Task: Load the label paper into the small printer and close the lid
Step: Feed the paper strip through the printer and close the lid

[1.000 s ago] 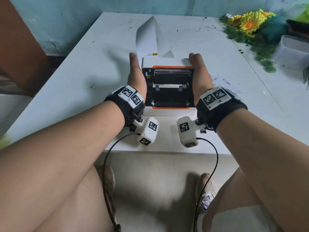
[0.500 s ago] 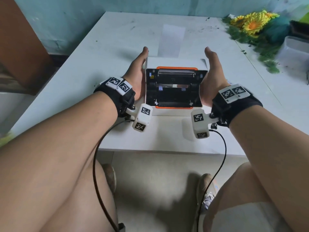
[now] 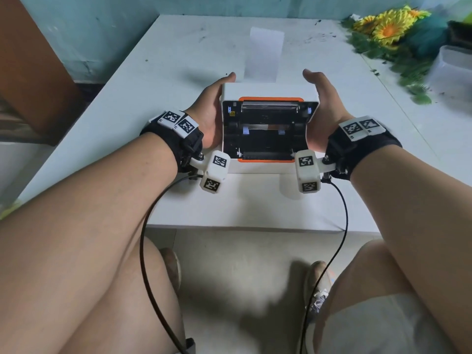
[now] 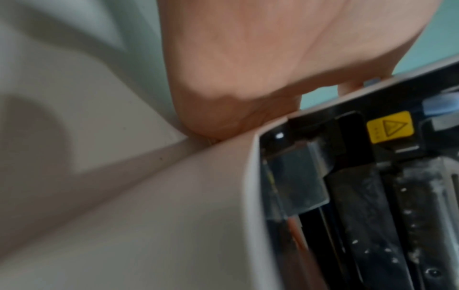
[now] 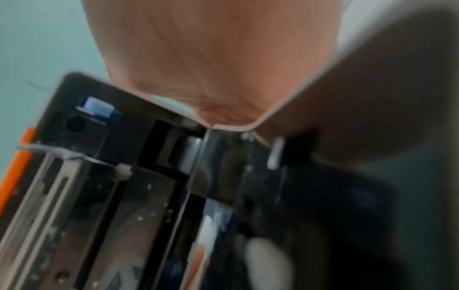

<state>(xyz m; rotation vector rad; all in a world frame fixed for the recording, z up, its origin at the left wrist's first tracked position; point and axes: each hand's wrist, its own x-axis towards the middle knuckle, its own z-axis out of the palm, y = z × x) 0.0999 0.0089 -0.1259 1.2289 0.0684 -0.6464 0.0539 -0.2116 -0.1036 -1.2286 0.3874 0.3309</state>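
The small white printer point(image 3: 260, 167) stands near the table's front edge with its lid raised, showing the black inside and orange trim. No paper lies in the bay that I can see. A strip of white label paper point(image 3: 264, 57) lies flat on the table just behind it. My left hand point(image 3: 209, 111) rests its palm on the printer's left side and my right hand point(image 3: 324, 108) on its right side, thumbs pointing away from me. The fingers are hidden behind the casing. The wrist views show each palm point(image 4: 248, 58) point(image 5: 211, 58) against the casing point(image 4: 174, 215) point(image 5: 280, 102).
The white table point(image 3: 153, 80) runs back to a teal wall. Artificial sunflowers point(image 3: 390, 24) and a clear plastic tub point(image 3: 452, 67) sit at the far right. A brown panel point(image 3: 33, 72) stands left of the table. My knees are below the front edge.
The label strip, standing up behind the printer a second ago, now lies flat. My hands let go of the printer's sides, spread apart, then came back against them.
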